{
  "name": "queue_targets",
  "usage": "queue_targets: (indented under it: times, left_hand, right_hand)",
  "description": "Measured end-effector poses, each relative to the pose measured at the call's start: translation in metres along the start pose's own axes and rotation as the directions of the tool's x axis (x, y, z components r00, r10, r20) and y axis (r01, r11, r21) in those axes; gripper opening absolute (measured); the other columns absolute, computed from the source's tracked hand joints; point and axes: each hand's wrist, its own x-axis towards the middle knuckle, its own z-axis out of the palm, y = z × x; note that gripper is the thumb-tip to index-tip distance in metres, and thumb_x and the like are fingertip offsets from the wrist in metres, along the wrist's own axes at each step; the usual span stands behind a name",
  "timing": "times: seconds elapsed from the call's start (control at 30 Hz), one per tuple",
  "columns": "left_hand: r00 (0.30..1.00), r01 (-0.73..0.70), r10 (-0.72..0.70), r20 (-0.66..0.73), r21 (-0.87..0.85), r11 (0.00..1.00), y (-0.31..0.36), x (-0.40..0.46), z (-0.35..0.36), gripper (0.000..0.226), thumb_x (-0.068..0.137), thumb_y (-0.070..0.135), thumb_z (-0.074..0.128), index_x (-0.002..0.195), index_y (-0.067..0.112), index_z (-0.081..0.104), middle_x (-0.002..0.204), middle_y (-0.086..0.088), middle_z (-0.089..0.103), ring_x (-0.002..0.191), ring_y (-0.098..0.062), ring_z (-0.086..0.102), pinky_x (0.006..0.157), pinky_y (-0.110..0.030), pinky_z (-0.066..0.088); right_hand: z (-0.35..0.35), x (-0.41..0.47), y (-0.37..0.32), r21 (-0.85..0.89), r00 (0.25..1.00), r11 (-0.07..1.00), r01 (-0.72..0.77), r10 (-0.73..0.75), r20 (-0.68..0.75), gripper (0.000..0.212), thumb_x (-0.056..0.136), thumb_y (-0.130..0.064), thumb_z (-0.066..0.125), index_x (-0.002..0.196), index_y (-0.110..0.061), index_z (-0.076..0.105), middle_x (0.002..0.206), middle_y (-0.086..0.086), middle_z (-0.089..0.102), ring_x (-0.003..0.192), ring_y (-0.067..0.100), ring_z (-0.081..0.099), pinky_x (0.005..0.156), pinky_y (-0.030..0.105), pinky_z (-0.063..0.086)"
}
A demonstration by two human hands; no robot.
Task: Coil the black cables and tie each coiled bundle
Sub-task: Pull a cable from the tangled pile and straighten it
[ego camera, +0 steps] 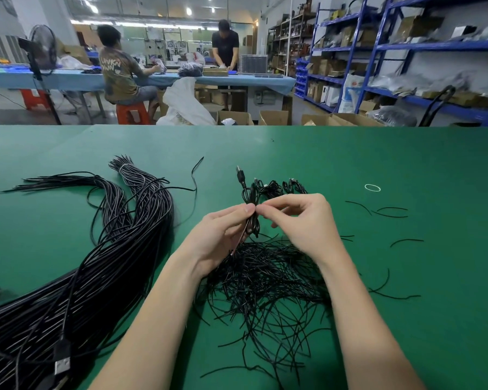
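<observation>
Hands meeting above green surface [406, 153]: left hand [220, 235] fingers clamped round coiled cable [251, 218], right hand [302, 220] fingers pinching tie at its waist. Risk: coil springing loose if grip slackens.

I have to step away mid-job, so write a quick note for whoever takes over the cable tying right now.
Left hand grips a coiled cable upright over the green table. Right hand pinches at the coil's middle; the tie itself is too small to make out.
Done: a few tied coils lie just behind the hands.
Left: the big bundle of uncoiled cables on the left. Loose ties are piled under the hands; a rubber band lies far right.
</observation>
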Motion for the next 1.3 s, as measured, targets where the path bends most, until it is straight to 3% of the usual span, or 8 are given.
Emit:
queue_targets:
  times: [0.17,0.3,0.4,0.57,0.73,0.83,1.07,1.3]
  left_hand:
    - [0.998,-0.046,0.047,-0.050,0.025,0.999,-0.001,0.002,0.003,0.048,0.070,0.028,0.081,0.112,0.005,0.075,0.113,-0.010,0.073,0.103,-0.017,0.066,0.097,-0.027,0.049]
    - [0.990,0.048,-0.056,-0.129,-0.068,0.997,-0.003,0.003,0.002,0.016,0.065,0.029,0.081,0.075,0.015,0.082,0.077,0.000,0.072,0.066,-0.007,0.062,0.062,-0.016,0.051]
    - [0.979,0.101,-0.127,-0.157,-0.166,0.981,0.000,0.005,-0.001,0.020,0.060,0.025,0.085,0.075,0.013,0.082,0.083,-0.003,0.073,0.063,-0.006,0.064,0.055,-0.016,0.053]
    - [0.985,0.105,-0.128,-0.118,-0.182,0.978,0.003,0.002,-0.003,0.029,0.064,0.024,0.084,0.088,0.009,0.080,0.084,-0.002,0.073,0.064,-0.006,0.064,0.056,-0.015,0.053]
    - [0.995,-0.010,0.008,-0.099,-0.015,1.000,0.003,0.001,-0.001,0.046,0.069,0.025,0.080,0.109,0.004,0.074,0.100,-0.006,0.077,0.081,-0.007,0.069,0.077,-0.016,0.050]
    - [0.997,0.004,-0.001,-0.083,0.027,1.000,0.005,0.001,0.001,0.037,0.068,0.030,0.080,0.099,0.010,0.079,0.098,-0.003,0.077,0.080,-0.008,0.069,0.071,-0.015,0.053]
    - [0.988,0.119,-0.124,-0.090,-0.064,0.991,0.008,0.003,0.003,0.024,0.061,0.030,0.084,0.080,0.016,0.082,0.089,-0.001,0.074,0.068,-0.004,0.065,0.060,-0.015,0.052]
    - [0.995,0.089,-0.088,-0.048,0.029,0.996,0.007,0.000,-0.002,0.024,0.068,0.032,0.080,0.088,0.019,0.083,0.088,0.003,0.071,0.068,-0.004,0.062,0.063,-0.013,0.050]
  right_hand:
    - [0.015,0.000,-0.002,0.523,0.798,0.619,-0.586,0.554,0.238,0.008,0.084,-0.018,0.082,0.085,-0.011,0.077,0.072,-0.003,0.072,0.055,0.004,0.060,0.043,0.014,0.043]
    - [0.013,0.000,0.007,-0.064,0.994,0.992,-0.107,0.105,-0.040,0.013,0.086,-0.030,0.081,0.096,-0.031,0.074,0.082,-0.016,0.075,0.060,0.004,0.067,0.057,0.014,0.049]
    - [0.007,-0.003,0.010,-0.339,0.986,0.927,0.163,-0.164,0.025,0.014,0.084,-0.046,0.075,0.097,-0.041,0.075,0.089,-0.033,0.070,0.072,0.001,0.067,0.061,0.014,0.044]
    - [0.011,-0.005,0.012,-0.363,0.963,0.902,0.234,-0.267,-0.044,0.013,0.087,-0.043,0.072,0.085,-0.033,0.079,0.080,-0.023,0.071,0.068,0.005,0.065,0.063,0.025,0.051]
    - [0.012,0.000,0.006,-0.064,0.975,0.975,-0.213,0.217,0.048,0.017,0.086,-0.022,0.074,0.069,-0.021,0.078,0.053,-0.012,0.060,0.049,0.005,0.049,0.047,0.014,0.038]
    - [0.006,-0.001,-0.008,0.391,0.766,0.662,-0.640,0.511,0.389,0.017,0.092,-0.014,0.069,0.077,-0.010,0.077,0.064,-0.004,0.060,0.050,0.005,0.048,0.038,0.013,0.031]
    - [-0.015,0.000,-0.014,-0.191,0.974,0.980,-0.055,0.095,0.205,0.007,0.085,-0.027,0.082,0.086,-0.031,0.076,0.077,-0.014,0.073,0.060,0.017,0.064,0.057,0.018,0.048]
    - [-0.002,-0.002,-0.003,-0.140,0.996,0.986,0.088,-0.087,0.011,0.008,0.082,-0.031,0.085,0.076,-0.034,0.080,0.072,-0.016,0.074,0.058,0.008,0.064,0.057,0.016,0.047]
